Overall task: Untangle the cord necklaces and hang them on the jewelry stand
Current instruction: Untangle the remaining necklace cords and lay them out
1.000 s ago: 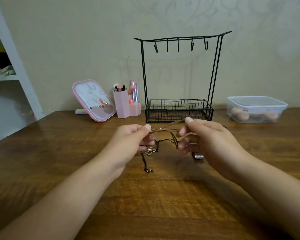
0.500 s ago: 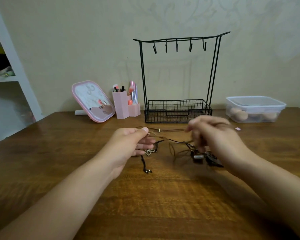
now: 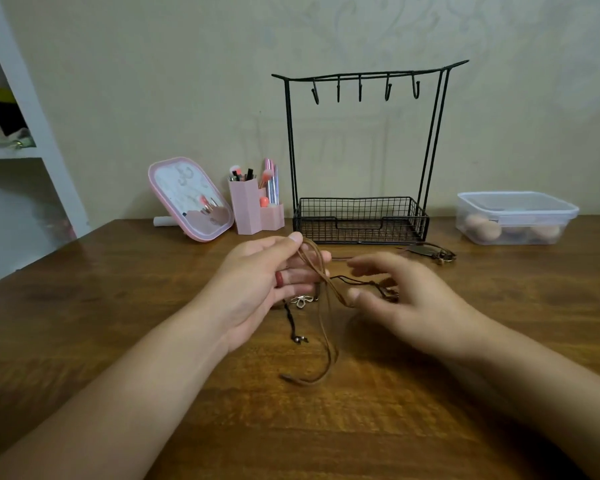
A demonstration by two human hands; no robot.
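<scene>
The wooden table [image 3: 118,341] runs out of view on every side, its grain dark and streaked. Behind the grip stands the black wire jewelry stand [image 3: 361,220], with a mesh basket base and five bare hooks. The left hand [image 3: 257,289] pinches the tan cord necklace [image 3: 323,306] between thumb and fingers; its flat strands hang down to the table just below. The right hand [image 3: 406,299] is motion-blurred, fingers loosely curled beside a thin black cord [image 3: 354,280]; whether it grips is unclear. A silver flower pendant [image 3: 302,301] lies under the left fingers, partly hidden.
</scene>
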